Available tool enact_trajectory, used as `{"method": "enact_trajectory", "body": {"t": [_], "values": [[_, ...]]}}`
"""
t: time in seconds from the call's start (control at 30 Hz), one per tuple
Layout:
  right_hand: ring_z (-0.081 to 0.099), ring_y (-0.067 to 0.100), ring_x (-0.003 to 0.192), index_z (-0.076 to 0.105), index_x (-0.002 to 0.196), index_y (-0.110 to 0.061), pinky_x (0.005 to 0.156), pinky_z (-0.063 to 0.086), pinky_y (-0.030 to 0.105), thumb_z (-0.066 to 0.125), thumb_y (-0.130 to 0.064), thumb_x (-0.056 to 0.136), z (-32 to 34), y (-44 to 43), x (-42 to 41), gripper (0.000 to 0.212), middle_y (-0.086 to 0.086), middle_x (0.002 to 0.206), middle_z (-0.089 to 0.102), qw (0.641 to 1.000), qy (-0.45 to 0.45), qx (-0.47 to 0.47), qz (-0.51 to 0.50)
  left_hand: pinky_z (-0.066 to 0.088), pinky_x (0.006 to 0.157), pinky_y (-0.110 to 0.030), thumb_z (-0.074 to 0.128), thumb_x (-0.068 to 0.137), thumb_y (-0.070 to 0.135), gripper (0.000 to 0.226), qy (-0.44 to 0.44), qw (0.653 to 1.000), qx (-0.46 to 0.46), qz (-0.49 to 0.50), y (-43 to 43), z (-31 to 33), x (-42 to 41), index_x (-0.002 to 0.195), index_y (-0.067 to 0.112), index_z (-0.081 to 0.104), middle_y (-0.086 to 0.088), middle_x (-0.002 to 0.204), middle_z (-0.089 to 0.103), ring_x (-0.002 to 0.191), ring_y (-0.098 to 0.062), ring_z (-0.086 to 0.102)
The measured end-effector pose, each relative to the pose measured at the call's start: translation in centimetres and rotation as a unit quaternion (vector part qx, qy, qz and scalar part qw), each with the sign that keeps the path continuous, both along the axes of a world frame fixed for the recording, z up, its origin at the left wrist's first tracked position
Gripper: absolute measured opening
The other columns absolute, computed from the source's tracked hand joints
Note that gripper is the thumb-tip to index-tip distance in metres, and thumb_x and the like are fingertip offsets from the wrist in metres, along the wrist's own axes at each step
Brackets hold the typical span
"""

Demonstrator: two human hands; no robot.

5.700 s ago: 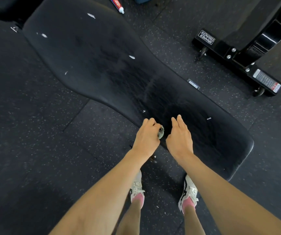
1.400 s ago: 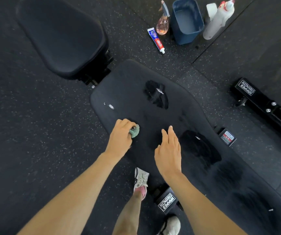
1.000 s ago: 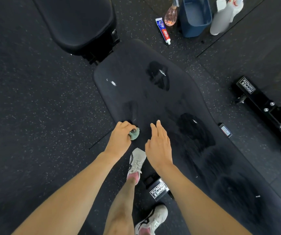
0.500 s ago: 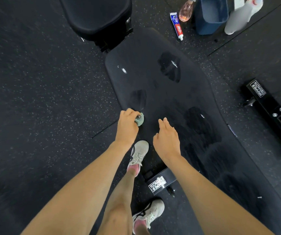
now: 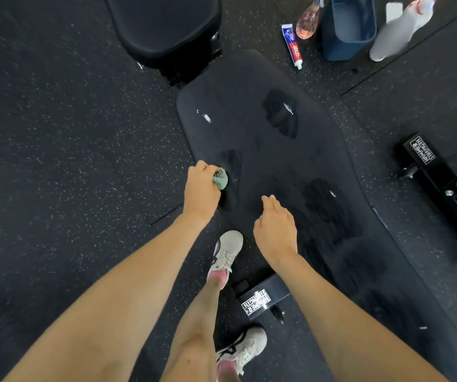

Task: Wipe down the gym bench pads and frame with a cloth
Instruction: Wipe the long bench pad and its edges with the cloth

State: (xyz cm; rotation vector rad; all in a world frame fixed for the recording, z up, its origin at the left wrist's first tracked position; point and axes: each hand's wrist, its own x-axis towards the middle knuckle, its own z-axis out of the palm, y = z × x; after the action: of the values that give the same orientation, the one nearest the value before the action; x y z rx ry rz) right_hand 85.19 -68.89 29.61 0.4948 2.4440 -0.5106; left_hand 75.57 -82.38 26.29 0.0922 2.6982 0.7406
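We judge the back pad [image 5: 290, 161] about half wiped: damp dark patches lie on it, but white specks [image 5: 206, 118] remain at its far end. The seat pad [image 5: 164, 26] and the frame [image 5: 266, 295] look untouched. Our left hand [image 5: 201, 190] grips the balled cloth [image 5: 220, 179] at the pad's left edge. Our right hand [image 5: 275, 230] is over the pad, fingers relaxed and holding nothing. Since half a second ago the cloth has moved slightly farther along this edge.

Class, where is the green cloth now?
In the head view, the green cloth is bunched in the left hand, at the left edge of the long bench pad.
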Motion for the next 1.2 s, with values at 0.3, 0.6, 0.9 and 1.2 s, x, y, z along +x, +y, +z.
{"method": "enact_trajectory", "body": {"t": [0.3,0.6,0.9,1.2], "values": [[0.044,0.022,0.125,0.033,0.145,-0.010,0.102,0.032,0.031,0.041,-0.010,0.097,0.4,0.5,-4.9,0.049,0.007,0.138,0.046,0.997,0.055,0.035,-0.029,0.035,0.089,-0.022,0.049,0.080,-0.012,0.039,-0.033,0.992,0.050,-0.115,-0.9,1.5,-2.3,0.110,0.006,0.067,-0.010,0.105,0.058,0.101,-0.023,0.050],[0.007,0.024,0.149,0.012,0.153,-0.011,0.120,0.017,0.037,0.044,-0.020,0.101,-1.0,0.1,-11.0,0.062,0.010,0.162,-0.002,0.998,0.050,0.023,0.025,0.039,0.079,-0.033,0.048,0.087,-0.007,0.028,0.048,0.998,-0.047,0.012,-0.6,0.3,-14.4,0.110,0.001,0.061,-0.015,0.115,0.050,0.106,-0.030,0.042],[-0.010,0.025,0.148,-0.010,0.152,-0.010,0.121,0.007,0.042,0.060,-0.044,0.091,-1.8,0.0,-14.4,0.099,0.009,0.160,-0.017,0.998,0.006,0.039,0.043,0.050,0.077,-0.042,0.059,0.077,-0.011,0.038,0.011,0.972,-0.041,-0.229,-1.6,0.0,-10.2,0.113,0.000,0.063,-0.010,0.103,0.053,0.095,-0.027,0.043],[-0.011,0.032,0.148,-0.018,0.149,-0.004,0.119,0.003,0.049,0.059,-0.047,0.090,-2.3,-1.6,-15.4,0.106,0.015,0.158,-0.020,0.988,-0.059,0.121,0.081,0.032,0.042,-0.021,0.073,0.049,-0.020,0.035,0.105,0.970,-0.084,-0.203,-1.4,0.1,-10.5,0.076,0.000,0.065,-0.010,0.076,0.053,0.070,-0.028,0.052]]}}
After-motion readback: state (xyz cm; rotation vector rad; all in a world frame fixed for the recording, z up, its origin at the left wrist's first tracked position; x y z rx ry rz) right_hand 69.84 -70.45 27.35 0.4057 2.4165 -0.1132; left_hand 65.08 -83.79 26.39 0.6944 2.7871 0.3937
